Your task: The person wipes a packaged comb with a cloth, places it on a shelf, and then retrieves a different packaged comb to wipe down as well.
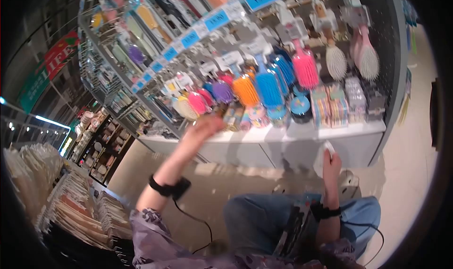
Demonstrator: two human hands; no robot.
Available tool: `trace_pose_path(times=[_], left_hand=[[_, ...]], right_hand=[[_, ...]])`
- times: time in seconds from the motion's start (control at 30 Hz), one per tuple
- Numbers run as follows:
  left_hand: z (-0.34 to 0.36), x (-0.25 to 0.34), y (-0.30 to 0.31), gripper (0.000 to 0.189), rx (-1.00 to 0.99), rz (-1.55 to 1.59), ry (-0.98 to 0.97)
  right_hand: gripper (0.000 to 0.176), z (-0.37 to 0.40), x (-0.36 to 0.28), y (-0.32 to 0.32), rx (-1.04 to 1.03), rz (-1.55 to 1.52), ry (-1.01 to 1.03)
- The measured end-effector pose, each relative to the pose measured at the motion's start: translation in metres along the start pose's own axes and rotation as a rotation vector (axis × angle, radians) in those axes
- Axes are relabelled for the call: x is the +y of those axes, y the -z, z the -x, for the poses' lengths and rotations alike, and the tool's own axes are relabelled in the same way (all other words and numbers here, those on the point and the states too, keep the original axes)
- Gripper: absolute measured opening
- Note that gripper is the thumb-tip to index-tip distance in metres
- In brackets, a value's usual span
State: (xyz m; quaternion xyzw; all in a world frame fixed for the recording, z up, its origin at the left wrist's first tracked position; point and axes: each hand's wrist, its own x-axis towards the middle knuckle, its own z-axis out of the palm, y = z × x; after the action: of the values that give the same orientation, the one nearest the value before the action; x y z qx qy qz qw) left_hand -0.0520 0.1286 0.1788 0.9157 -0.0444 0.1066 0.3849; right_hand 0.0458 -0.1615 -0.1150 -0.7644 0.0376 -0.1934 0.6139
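My left hand (pixel 206 127) is raised at the front edge of the white bottom shelf (pixel 226 136), just below the pink and cream hairbrushes. Motion blurs its fingers, and what they hold, if anything, cannot be made out. Lower right, my right hand (pixel 332 161) is closed on a small white item (pixel 329 148) in front of the shelf's base. Hairbrushes hang above the shelf: a pink one (pixel 197 102), an orange one (pixel 246 91), a blue one (pixel 269 88) and a bright pink one (pixel 306 70). Round tubs (pixel 300 107) and striped packs (pixel 329 106) stand on the shelf.
Blue price labels (pixel 216 19) run along the rack above. Clothes on hangers (pixel 78 212) fill the lower left. My bent knees (pixel 259 217) are below the shelf, with dark packaged items (pixel 295 226) between them. A grey side panel (pixel 398 71) bounds the rack at right.
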Motion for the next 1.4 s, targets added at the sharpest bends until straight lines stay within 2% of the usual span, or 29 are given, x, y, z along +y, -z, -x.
trace_pose_path(times=[0.03, 0.07, 0.1, 0.17, 0.23, 0.3, 0.37, 0.4, 0.47, 0.57, 0.63, 0.73, 0.8, 0.83, 0.9, 0.97, 1.03, 1.07, 1.1, 1.17, 1.2, 1.23, 1.3, 1.37, 1.4], left_hand=[[-0.019, 0.012, 0.026, 0.035, 0.133, 0.193, 0.014], [-0.04, 0.034, 0.05, 0.032, 0.244, -0.004, -0.235], [-0.061, 0.051, 0.07, 0.034, 0.321, 0.028, -0.356], [-0.103, 0.076, 0.107, 0.038, 0.415, 0.354, -0.546], [-0.142, 0.095, 0.135, 0.046, 0.459, 0.386, -0.483], [-0.182, 0.099, 0.155, 0.055, 0.523, 0.26, -0.322], [-0.221, 0.092, 0.168, 0.06, 0.673, 0.006, -0.244], [-0.222, 0.096, 0.168, 0.06, 0.687, 0.017, -0.253], [-0.227, 0.11, 0.164, 0.076, 0.577, -0.025, 0.043], [-0.257, 0.096, 0.179, 0.083, 0.657, -0.051, 0.089], [-0.262, 0.094, 0.177, 0.09, 0.679, 0.013, 0.078], [-0.269, 0.091, 0.174, 0.089, 0.552, 0.027, 0.061], [-0.274, 0.086, 0.168, 0.081, 0.56, 0.008, 0.214], [-0.279, 0.084, 0.165, 0.081, 0.547, -0.007, 0.208], [-0.286, 0.078, 0.161, 0.071, 0.553, 0.193, 0.05], [-0.295, 0.076, 0.165, 0.068, 0.519, 0.246, 0.123], [-0.294, 0.074, 0.169, 0.071, 0.302, 0.337, 0.035], [-0.294, 0.073, 0.169, 0.051, 0.444, 0.433, 0.127], [-0.291, 0.074, 0.168, 0.051, 0.446, 0.436, 0.133], [-0.284, 0.078, 0.165, 0.034, 0.36, 0.63, -0.084], [-0.277, 0.083, 0.167, 0.027, 0.392, 0.585, -0.072], [-0.276, 0.081, 0.175, 0.029, 0.329, 0.607, -0.075], [-0.267, 0.081, 0.186, 0.029, 0.42, 0.516, -0.057], [-0.26, 0.075, 0.21, 0.029, 0.378, 0.469, -0.095], [-0.251, 0.078, 0.217, 0.03, 0.436, 0.41, -0.134]], right_hand=[[0.027, 0.0, -0.006, -0.002, 0.005, -0.012, 0.024], [0.027, 0.002, -0.013, 0.0, 0.023, -0.048, 0.044], [0.027, 0.004, -0.017, 0.002, 0.041, -0.081, 0.059], [0.026, 0.004, -0.016, 0.002, 0.01, -0.064, 0.059], [0.026, 0.005, -0.015, 0.001, -0.028, -0.045, 0.072], [0.026, 0.006, -0.016, -0.001, -0.026, -0.121, 0.06], [0.026, 0.005, -0.018, 0.003, -0.057, -0.124, 0.063], [0.026, 0.005, -0.018, 0.005, -0.073, -0.134, 0.029], [0.026, 0.003, -0.014, 0.004, -0.064, -0.144, 0.006], [0.026, -0.001, -0.007, 0.001, -0.033, -0.149, -0.017], [0.025, 0.0, -0.014, 0.002, -0.046, -0.106, 0.053], [0.023, 0.0, -0.019, 0.002, -0.035, -0.169, 0.101], [0.022, 0.0, -0.022, 0.002, -0.031, -0.187, 0.077], [0.021, 0.0, -0.024, 0.002, -0.028, -0.2, 0.053], [0.02, 0.001, -0.028, 0.001, -0.014, -0.198, 0.026], [0.02, 0.0, -0.029, 0.002, -0.015, -0.177, 0.012], [0.021, -0.001, -0.028, 0.002, -0.042, -0.098, 0.046], [0.021, 0.0, -0.028, 0.002, -0.048, -0.094, 0.043], [0.021, 0.0, -0.028, 0.001, -0.047, -0.139, 0.035], [0.021, -0.002, -0.025, 0.001, -0.049, -0.175, 0.031], [0.02, -0.003, -0.022, 0.001, -0.043, -0.153, 0.047], [0.02, -0.003, -0.02, 0.001, -0.036, -0.133, 0.063], [0.019, -0.003, -0.021, 0.004, -0.03, -0.132, 0.075], [0.019, -0.001, -0.022, 0.003, -0.033, -0.139, 0.079], [0.019, -0.001, -0.022, 0.003, -0.043, -0.189, 0.072]])
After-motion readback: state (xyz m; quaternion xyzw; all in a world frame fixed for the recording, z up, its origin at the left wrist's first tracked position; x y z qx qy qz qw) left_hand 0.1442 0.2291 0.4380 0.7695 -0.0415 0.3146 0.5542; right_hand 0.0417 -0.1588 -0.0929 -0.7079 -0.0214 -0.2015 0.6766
